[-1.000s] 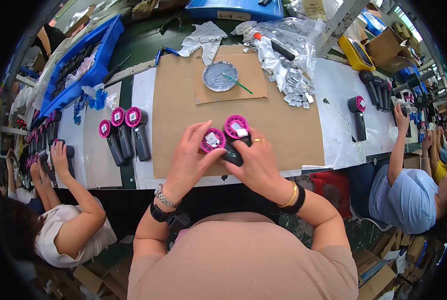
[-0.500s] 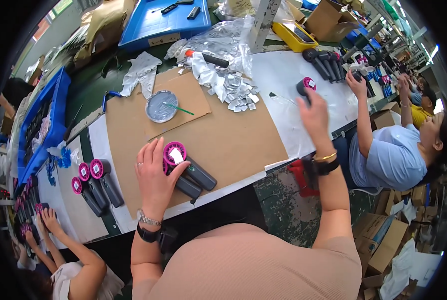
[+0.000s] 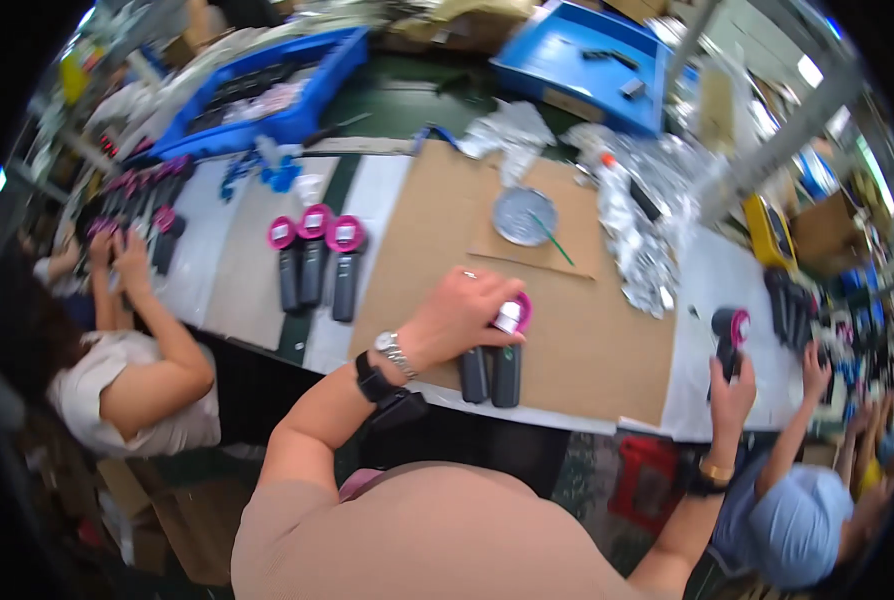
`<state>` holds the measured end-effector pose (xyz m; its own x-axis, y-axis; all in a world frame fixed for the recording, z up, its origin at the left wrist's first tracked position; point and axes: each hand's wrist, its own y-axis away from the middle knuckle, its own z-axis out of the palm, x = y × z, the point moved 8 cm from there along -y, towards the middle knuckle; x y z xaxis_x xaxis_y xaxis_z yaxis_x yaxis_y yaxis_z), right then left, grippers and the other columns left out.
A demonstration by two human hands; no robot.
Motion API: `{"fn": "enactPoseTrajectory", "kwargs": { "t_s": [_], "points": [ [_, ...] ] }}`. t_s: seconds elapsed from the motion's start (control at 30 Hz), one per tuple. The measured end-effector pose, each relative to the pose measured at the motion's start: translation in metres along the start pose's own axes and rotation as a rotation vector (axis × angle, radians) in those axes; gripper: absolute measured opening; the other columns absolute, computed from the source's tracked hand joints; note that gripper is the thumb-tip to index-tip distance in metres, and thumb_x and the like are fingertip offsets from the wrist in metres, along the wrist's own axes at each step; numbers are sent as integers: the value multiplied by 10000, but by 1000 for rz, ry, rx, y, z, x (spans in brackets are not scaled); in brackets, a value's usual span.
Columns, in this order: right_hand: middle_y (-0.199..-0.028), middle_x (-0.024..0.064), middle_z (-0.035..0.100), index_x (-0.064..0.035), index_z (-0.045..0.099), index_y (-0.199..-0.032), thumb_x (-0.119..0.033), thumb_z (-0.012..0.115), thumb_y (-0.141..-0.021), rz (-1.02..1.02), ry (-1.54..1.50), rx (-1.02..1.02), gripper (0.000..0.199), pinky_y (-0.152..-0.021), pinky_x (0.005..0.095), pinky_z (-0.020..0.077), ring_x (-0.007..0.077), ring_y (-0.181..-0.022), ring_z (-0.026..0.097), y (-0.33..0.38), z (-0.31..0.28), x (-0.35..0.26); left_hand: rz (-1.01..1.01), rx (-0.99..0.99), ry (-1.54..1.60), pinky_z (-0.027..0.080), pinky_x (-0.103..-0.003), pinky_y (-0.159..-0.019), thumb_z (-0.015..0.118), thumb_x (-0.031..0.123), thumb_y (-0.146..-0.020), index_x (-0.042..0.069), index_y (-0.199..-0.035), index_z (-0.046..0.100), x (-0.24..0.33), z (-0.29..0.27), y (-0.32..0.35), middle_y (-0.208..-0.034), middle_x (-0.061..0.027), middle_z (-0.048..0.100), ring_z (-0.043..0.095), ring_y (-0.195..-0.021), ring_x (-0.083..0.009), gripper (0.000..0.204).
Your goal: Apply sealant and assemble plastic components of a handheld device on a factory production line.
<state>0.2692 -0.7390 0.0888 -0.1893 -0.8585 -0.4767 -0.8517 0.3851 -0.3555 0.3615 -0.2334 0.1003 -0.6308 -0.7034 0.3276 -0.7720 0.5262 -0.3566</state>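
Observation:
Two dark grey handheld fans [image 3: 507, 378] with magenta round heads lie side by side at the front edge of a brown cardboard sheet [image 3: 422, 250]. My left hand [image 3: 465, 312] is closed over their heads, its fingers hiding most of them; a white square shows on the right one. Out to the right, my right hand [image 3: 734, 392] grips another handheld fan [image 3: 724, 328] by its handle, head up and tilted, over white sheeting. Left of the cardboard, several fans [image 3: 313, 265] lie in a row with magenta heads pointing away from me.
A round tin [image 3: 524, 216] with a green stick sits on a smaller cardboard piece. Crumpled clear plastic [image 3: 647, 240] lies behind, near a post. Blue trays [image 3: 587, 65] stand at the back. Co-workers sit left [image 3: 137, 390] and right [image 3: 797, 520], hands at the bench.
My view has swung left, shifting the scene rightward. My right hand has closed round the far-right fan's handle and tilted it up. My left hand has moved further over the two fan heads.

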Motion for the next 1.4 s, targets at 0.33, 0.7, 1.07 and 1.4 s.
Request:
{"fn": "enactPoseTrajectory", "kwargs": {
  "t_s": [0.33, 0.7, 1.07, 1.4],
  "points": [
    [-1083, 178, 771, 10, 711, -1261, -201, 932, -843, -109, -310, -496, 518, -873, 434, 599, 323, -972, 754, 112, 97, -245, 275, -37, 27, 530, -400, -994, 854, 584, -898, 100, -1445, 679, -13, -11, 16, -1207, -81, 770, 725, -1123, -264, 750],
    [-1020, 139, 742, 18, 716, -1296, -244, 963, -889, -174, -531, -584, 544, -765, 372, 578, 246, -812, 698, 123, 150, -329, 127, -142, 96, 535, -474, -1067, 913, 448, -868, 75, -1516, 658, -65, -41, 14, -1240, -115, 746, 691, -1153, -350, 790],
    [-1027, 130, 782, -13, 759, -1254, -199, 911, -938, -289, -216, -303, 397, -705, 395, 574, 233, -773, 739, 5, 114, -278, 253, -8, 31, 465, -438, -1164, 878, 330, -890, 89, -1412, 710, 6, -43, 1, -1377, -58, 706, 651, -1302, -251, 599],
    [-1001, 178, 766, -23, 770, -1208, -166, 850, -980, -441, -35, -351, 281, -735, 454, 590, 301, -788, 764, -18, 168, -303, 181, -23, 26, 473, -436, -1092, 857, 193, -901, 83, -1225, 724, 17, -36, -2, -1283, -48, 699, 646, -1262, -251, 367]
  ]
}}
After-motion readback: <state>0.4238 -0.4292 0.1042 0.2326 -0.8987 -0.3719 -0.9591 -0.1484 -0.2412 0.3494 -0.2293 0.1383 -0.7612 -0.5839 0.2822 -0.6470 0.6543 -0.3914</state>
